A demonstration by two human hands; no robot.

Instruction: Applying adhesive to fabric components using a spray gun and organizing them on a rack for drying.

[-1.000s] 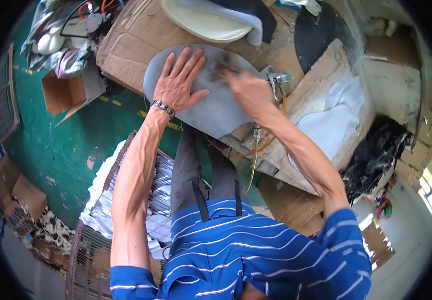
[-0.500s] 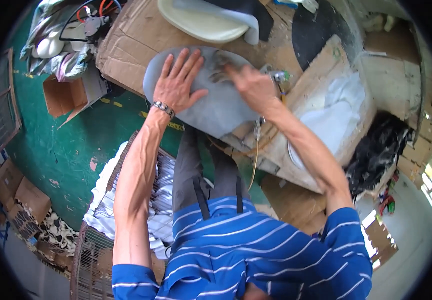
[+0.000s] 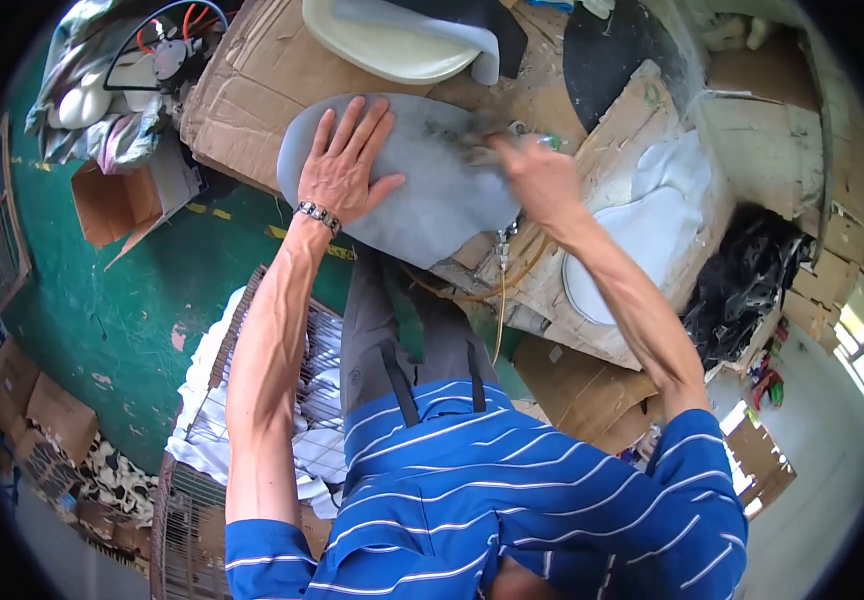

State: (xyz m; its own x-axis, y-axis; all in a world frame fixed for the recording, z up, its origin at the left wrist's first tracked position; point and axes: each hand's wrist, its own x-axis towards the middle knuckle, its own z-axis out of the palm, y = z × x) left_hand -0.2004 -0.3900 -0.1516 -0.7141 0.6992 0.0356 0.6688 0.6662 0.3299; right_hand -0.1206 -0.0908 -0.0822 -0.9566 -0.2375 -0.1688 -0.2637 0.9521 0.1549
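**Grey foam panel under both my hands**

The grey foam panel (image 3: 422, 190) lies flat on the cardboard-covered bench (image 3: 262, 80) in front of me, its rounded near edge hanging a little over the bench's rim toward my legs. My left hand (image 3: 345, 170) lies on its left half, palm down, fingers spread and pointing away from me, thumb out to the right; it is open and pressing flat, not clasping anything. A beaded bracelet (image 3: 317, 215) sits on that wrist.

My right hand (image 3: 537, 175) is at the panel's far right edge, blurred. It seems curled over something small against the foam, where there is a dark smudge (image 3: 452, 135), but I cannot tell what it holds or how tightly it is closed.

Just beyond the panel lies a cream-coloured moulded shell (image 3: 382, 40), with a pale grey foam strip (image 3: 422, 20) lying over it. To my right, on a tilted cardboard sheet, rests a white foam cutout (image 3: 632, 240), and past that a heap of black material (image 3: 752, 280). A thin hose (image 3: 500, 300) hangs from the bench edge below my right wrist. To my left, beside my knee, a wire crate (image 3: 292, 380) holds white pieces, on the green floor (image 3: 102, 290).
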